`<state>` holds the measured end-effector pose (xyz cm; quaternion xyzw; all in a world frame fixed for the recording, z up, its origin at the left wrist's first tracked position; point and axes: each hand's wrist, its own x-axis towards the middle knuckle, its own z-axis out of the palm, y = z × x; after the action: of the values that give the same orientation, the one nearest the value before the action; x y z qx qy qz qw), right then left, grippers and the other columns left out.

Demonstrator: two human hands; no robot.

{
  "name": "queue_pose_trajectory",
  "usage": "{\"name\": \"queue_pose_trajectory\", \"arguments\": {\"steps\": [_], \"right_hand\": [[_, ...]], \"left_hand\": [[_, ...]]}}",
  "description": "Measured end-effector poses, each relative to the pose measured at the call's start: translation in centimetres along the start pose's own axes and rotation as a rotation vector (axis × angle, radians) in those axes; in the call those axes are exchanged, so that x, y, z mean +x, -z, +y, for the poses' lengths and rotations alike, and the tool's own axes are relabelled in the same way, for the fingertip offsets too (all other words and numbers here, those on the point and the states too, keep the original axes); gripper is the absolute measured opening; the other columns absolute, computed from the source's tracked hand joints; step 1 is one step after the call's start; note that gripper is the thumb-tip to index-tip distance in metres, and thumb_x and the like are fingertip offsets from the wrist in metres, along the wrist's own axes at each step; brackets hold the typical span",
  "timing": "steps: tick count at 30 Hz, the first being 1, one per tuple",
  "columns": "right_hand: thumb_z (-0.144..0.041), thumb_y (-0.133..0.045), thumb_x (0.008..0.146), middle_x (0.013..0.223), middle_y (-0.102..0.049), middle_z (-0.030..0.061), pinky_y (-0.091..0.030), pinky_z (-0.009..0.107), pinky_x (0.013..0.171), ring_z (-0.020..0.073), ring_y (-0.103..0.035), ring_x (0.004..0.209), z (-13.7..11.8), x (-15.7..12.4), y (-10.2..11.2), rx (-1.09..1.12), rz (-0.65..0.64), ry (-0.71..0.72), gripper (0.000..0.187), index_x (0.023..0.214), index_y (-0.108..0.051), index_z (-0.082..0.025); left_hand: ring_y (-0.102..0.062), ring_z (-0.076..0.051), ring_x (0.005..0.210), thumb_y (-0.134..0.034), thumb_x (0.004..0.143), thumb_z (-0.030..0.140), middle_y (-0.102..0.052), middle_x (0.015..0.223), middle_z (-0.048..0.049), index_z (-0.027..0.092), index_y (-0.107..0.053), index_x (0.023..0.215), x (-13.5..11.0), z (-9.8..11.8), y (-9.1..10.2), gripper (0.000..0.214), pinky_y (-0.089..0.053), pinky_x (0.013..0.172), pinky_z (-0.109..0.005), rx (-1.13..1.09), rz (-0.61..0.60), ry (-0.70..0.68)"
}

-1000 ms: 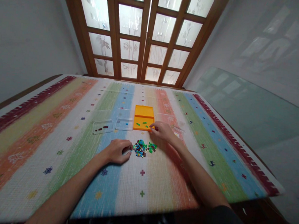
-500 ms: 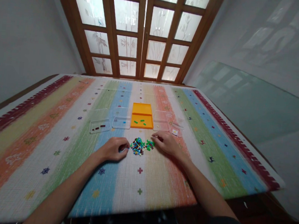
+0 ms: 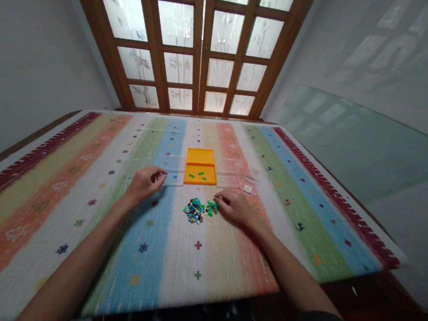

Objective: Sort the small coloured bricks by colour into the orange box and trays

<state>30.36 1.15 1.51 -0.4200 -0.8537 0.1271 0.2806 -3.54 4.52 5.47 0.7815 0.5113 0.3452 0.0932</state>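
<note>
A small heap of tiny coloured pieces (image 3: pixel 196 211) lies on the striped mat (image 3: pixel 176 247) in front of me. My right hand (image 3: pixel 233 205) rests at the heap's right edge, fingers curled and pinching at the green pieces there. My left hand (image 3: pixel 143 182) is raised over a clear tray at the left, fingers pinched together; what they hold is too small to make out. An orange tray (image 3: pixel 200 167) with a few green pieces stands behind the heap. Clear trays flank it: one (image 3: pixel 174 177) on its left, one (image 3: pixel 228 180) on its right.
A further small clear tray (image 3: pixel 249 187) with a yellow bit sits at the right end of the row. A wooden door with frosted glass panes (image 3: pixel 194 44) stands beyond the table. A glass sheet (image 3: pixel 365 148) leans on the right wall. The mat's near edge ends just before my body.
My left hand has left the heap's left side and gone forward and left to the clear tray. My right hand came back from the orange tray to the heap.
</note>
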Motion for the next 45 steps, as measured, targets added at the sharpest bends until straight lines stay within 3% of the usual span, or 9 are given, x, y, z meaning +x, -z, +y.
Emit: {"name": "queue_pose_trajectory", "arguments": {"steps": [10, 16, 21, 26, 30, 36, 45], "right_hand": [[-0.020, -0.056, 0.092, 0.089, -0.077, 0.0087, -0.048, 0.029, 0.074, 0.0184, -0.068, 0.078, 0.4, -0.2, -0.3, -0.005, 0.003, -0.006, 0.018, 0.093, -0.074, -0.017], [-0.021, -0.057, 0.092, 0.088, -0.076, 0.0077, -0.047, 0.029, 0.071, 0.0177, -0.067, 0.075, 0.1, -0.1, 0.1, -0.013, -0.009, -0.017, 0.018, 0.094, -0.075, -0.019], [-0.019, -0.058, 0.091, 0.087, -0.076, 0.0082, -0.047, 0.029, 0.072, 0.0183, -0.067, 0.076, 0.0, -0.1, -0.1, -0.008, -0.013, 0.006, 0.017, 0.093, -0.075, -0.018], [-0.018, -0.058, 0.091, 0.088, -0.076, 0.0075, -0.047, 0.028, 0.072, 0.0175, -0.066, 0.076, -0.1, -0.2, -0.4, 0.003, -0.026, 0.010, 0.016, 0.092, -0.074, -0.018], [-0.019, -0.059, 0.091, 0.087, -0.076, 0.0078, -0.047, 0.028, 0.072, 0.0173, -0.066, 0.075, -0.4, -0.1, -0.4, -0.001, -0.018, 0.007, 0.016, 0.093, -0.074, -0.018], [-0.018, -0.059, 0.091, 0.087, -0.076, 0.0078, -0.047, 0.028, 0.072, 0.0177, -0.066, 0.077, -0.6, -0.1, -0.3, -0.012, -0.032, 0.001, 0.016, 0.094, -0.075, -0.018], [-0.018, -0.059, 0.091, 0.088, -0.075, 0.0074, -0.045, 0.028, 0.071, 0.0175, -0.066, 0.076, -0.7, -0.2, -0.2, -0.020, -0.051, -0.007, 0.016, 0.095, -0.075, -0.018]], "left_hand": [[-0.055, -0.017, 0.056, -0.058, 0.079, 0.021, -0.062, 0.062, -0.0015, 0.018, -0.073, 0.083, 2.3, -0.8, -1.9, 0.015, -0.048, 0.065, -0.031, 0.116, -0.150, 0.081], [-0.055, -0.016, 0.058, -0.055, 0.081, 0.023, -0.063, 0.064, -0.0020, 0.016, -0.075, 0.090, 1.7, -0.5, -0.9, 0.022, -0.046, 0.066, -0.030, 0.128, -0.090, 0.117], [-0.051, -0.013, 0.054, -0.053, 0.085, 0.028, -0.059, 0.062, 0.0016, 0.016, -0.074, 0.099, -0.5, 1.3, -0.3, 0.028, -0.042, 0.061, -0.026, 0.000, -0.225, 0.034], [-0.051, -0.012, 0.055, -0.055, 0.088, 0.032, -0.061, 0.062, 0.0010, 0.016, -0.074, 0.097, -2.5, 4.0, -1.8, 0.026, -0.040, 0.061, -0.024, -0.055, -0.427, -0.041], [-0.055, -0.014, 0.058, -0.053, 0.092, 0.029, -0.067, 0.068, -0.0017, 0.016, -0.074, 0.107, -3.0, 6.0, -3.1, 0.028, -0.042, 0.063, -0.025, -0.050, -0.531, -0.042], [-0.067, -0.020, 0.076, -0.053, 0.093, 0.026, -0.076, 0.094, -0.0081, 0.020, -0.074, 0.108, -2.2, 7.0, -4.8, 0.026, -0.048, 0.074, -0.030, 0.024, -0.503, -0.078], [-0.065, -0.021, 0.079, -0.056, 0.091, 0.024, -0.071, 0.085, -0.0064, 0.021, -0.070, 0.096, -1.8, 7.0, -5.8, 0.016, -0.048, 0.075, -0.032, 0.061, -0.471, -0.138]]}}
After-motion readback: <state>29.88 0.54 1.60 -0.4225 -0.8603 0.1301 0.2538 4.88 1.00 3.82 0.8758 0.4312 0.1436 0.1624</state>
